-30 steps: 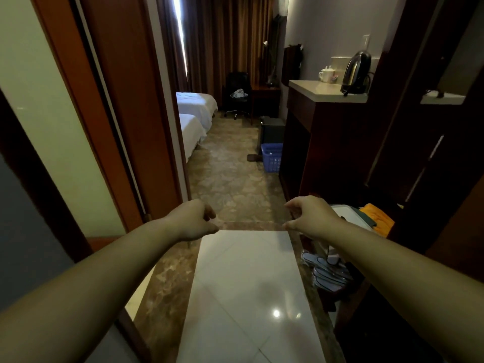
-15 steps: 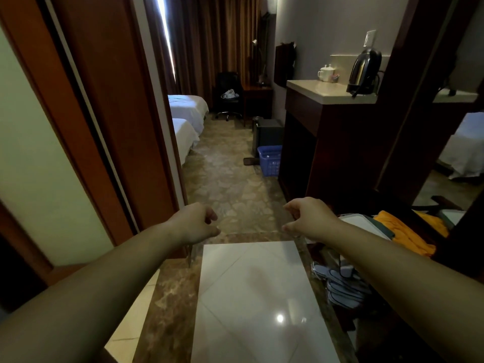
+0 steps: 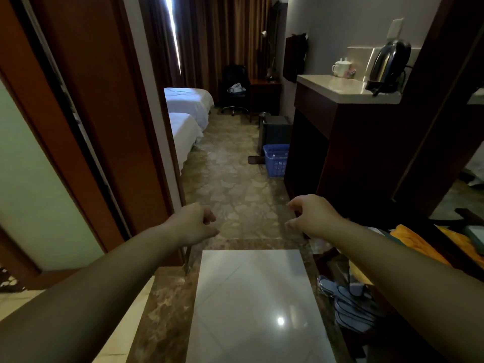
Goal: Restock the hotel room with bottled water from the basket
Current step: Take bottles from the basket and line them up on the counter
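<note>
**Inspector:** Status of the water?

**Onlooker:** No bottle is in hand. The blue basket [image 3: 276,161] sits on the floor [image 3: 230,184], and whatever water there is lies inside it. I make out a pale, cap-like speck through the mesh, but the contents are too small to count.

**Inspector:** The hands?

**Onlooker:** Both are well short of the basket, on its near side, with the arms stretched forward. The left hand [image 3: 193,224] is clenched in a loose fist with nothing in it. The right hand [image 3: 313,217] is released: fingers slackly bent, thumb apart from them, grasping nothing.

**Inspector:** Where would the stock go?

**Onlooker:** In my judgement, on the counter [image 3: 340,87] that rises just to the right of the basket as I face it, and above it. Up there, beyond the basket, I note a kettle [image 3: 390,66] and a white cup [image 3: 340,67]. No bottle is visible on it.

**Inspector:** Anything else around the basket?

**Onlooker:** A dark box [image 3: 275,129] stands directly behind it, touching or nearly so; I cannot tell which. Two beds [image 3: 188,100] lie across the floor to its left.

**Inspector:** Progress, then?

**Onlooker:** As I read it, nothing is restocked yet. Everything is left to do: reach the basket, take the bottles out, and stand them on the counter.
</note>
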The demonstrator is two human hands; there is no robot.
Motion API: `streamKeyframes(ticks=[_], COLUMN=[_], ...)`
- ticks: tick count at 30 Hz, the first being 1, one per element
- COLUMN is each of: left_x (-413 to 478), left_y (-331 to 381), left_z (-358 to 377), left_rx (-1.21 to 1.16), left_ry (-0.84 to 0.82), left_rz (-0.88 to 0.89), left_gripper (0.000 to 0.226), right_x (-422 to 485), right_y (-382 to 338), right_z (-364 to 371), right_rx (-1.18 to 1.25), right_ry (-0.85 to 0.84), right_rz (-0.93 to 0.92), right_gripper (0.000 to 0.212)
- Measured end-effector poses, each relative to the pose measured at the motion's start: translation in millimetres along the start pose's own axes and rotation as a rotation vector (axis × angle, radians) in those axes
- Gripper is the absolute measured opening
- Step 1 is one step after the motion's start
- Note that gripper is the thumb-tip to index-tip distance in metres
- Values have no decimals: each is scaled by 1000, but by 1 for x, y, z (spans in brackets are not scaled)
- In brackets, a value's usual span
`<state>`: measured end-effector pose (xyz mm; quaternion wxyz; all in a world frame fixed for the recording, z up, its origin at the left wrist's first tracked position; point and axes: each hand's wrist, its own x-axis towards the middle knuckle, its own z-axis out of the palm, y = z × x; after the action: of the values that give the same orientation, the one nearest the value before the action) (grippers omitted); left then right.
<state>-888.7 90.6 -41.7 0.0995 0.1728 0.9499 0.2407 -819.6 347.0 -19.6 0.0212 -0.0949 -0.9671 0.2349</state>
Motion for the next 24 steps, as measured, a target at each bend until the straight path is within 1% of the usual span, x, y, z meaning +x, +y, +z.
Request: streamKeyframes(ticks=[12, 17, 20, 24], left_x=[138, 183, 206, 243], left_y=[33, 39, 35, 26], left_z=[-5, 2, 4, -4], left_rx=[27, 47, 52, 76], left_ry=[41, 22, -18, -44], left_rz=[-20, -13, -27, -26], left_gripper=[41, 41, 42, 45], right_x=[136, 177, 200, 236], right_y=[43, 61, 64, 60], right_z=[-29, -33, -29, -23], right_rx=[-66, -56, -76, -126], right_ry=[-77, -107, -139, -220], right_rz=[-52, -31, -31, -36], right_gripper=[55, 56, 56, 60])
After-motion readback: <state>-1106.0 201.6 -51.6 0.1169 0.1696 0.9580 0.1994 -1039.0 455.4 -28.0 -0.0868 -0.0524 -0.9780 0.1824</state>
